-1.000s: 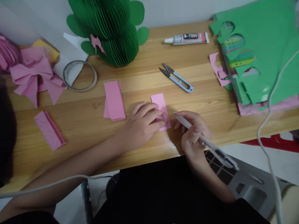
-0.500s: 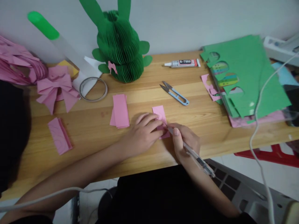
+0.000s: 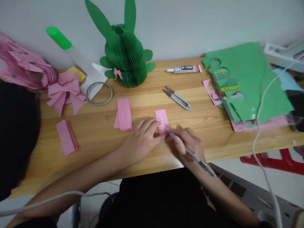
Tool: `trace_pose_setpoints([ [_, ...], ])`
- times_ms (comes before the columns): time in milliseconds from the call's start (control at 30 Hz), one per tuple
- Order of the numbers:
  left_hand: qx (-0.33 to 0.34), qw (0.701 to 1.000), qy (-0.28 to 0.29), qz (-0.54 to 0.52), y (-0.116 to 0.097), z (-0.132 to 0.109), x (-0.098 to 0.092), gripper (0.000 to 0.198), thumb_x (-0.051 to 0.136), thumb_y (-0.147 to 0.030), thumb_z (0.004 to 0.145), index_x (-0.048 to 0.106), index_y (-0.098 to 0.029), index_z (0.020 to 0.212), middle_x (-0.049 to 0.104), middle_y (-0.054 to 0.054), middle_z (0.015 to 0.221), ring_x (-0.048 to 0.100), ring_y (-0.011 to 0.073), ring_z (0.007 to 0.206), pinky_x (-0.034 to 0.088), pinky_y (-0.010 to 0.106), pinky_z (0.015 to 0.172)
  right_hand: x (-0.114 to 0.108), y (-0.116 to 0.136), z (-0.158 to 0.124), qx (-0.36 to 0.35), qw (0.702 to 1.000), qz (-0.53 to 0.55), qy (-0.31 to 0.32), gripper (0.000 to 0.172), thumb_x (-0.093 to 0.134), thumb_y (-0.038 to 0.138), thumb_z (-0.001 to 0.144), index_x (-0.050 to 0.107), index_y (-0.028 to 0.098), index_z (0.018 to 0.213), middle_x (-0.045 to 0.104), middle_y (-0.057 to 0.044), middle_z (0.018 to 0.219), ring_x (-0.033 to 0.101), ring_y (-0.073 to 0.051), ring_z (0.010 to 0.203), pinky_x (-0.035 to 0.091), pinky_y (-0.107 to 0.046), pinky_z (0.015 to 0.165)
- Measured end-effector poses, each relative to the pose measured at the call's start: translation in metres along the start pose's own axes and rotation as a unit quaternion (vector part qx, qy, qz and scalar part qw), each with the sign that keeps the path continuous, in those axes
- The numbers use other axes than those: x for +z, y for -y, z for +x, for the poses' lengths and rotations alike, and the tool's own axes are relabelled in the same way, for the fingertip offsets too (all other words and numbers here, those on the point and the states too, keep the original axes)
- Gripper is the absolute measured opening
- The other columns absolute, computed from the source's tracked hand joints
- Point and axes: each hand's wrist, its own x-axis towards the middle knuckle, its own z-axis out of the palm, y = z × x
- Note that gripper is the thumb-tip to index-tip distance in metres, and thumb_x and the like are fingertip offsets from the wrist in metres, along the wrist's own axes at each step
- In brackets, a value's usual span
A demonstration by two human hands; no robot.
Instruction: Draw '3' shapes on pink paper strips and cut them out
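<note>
A small pink paper strip (image 3: 161, 118) with drawn curves lies near the front middle of the wooden table (image 3: 209, 123). My left hand (image 3: 142, 139) rests flat on its lower left part, fingers spread, pinning it down. My right hand (image 3: 188, 144) grips a pen (image 3: 190, 153) whose tip touches the strip's lower right corner. A stack of pink strips (image 3: 123, 114) lies just left of my left hand.
Thread snips (image 3: 177, 96) and a glue tube (image 3: 184, 68) lie behind the strip. A green honeycomb paper rabbit (image 3: 125, 60), a tape ring (image 3: 99, 93), pink bows (image 3: 66, 91) and another pink strip pile (image 3: 66, 136) sit at left. Green cut sheets (image 3: 249, 79) are stacked at right. A white cable (image 3: 261, 126) hangs at right.
My right hand brought the pen in from the right and set its tip on the pink strip. The view tilted up, showing more of the wall and rabbit.
</note>
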Motion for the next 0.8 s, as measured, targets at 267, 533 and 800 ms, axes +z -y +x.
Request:
trace_pose_setpoints([
  [267,0.009,1.000,-0.002,0.022,0.036,-0.004,-0.009,0.032,0.046,-0.019,0.099,0.068,-0.024,0.121,0.057,0.013,0.134,0.049,0.0311,0.130,0.043,0.047,0.103,0.001,-0.008,-0.004,-0.021,1.000,-0.005,0.010,0.032,0.045,0.031,0.098,0.074,0.018,0.102,0.067,-0.004,0.070,0.061,-0.016,0.066,0.051,-0.028,0.059],
  [533,0.052,0.998,0.036,-0.016,0.044,-0.001,-0.007,0.031,0.046,-0.025,0.101,0.068,-0.021,0.123,0.056,0.015,0.142,0.047,0.0309,0.137,0.041,0.050,0.106,-0.001,-0.003,0.003,-0.044,0.999,-0.013,-0.019,0.034,0.044,0.033,0.099,0.074,0.016,0.093,0.063,-0.003,0.064,0.060,-0.015,0.059,0.050,-0.026,0.055],
  [800,0.054,0.998,0.016,-0.005,0.047,-0.006,-0.001,0.028,0.054,-0.031,0.099,0.069,-0.024,0.122,0.050,0.018,0.146,0.045,0.0359,0.137,0.042,0.054,0.105,-0.001,-0.002,0.003,-0.032,0.999,-0.007,-0.014,0.032,0.044,0.028,0.097,0.074,0.017,0.094,0.063,-0.003,0.064,0.059,-0.015,0.059,0.049,-0.028,0.054],
])
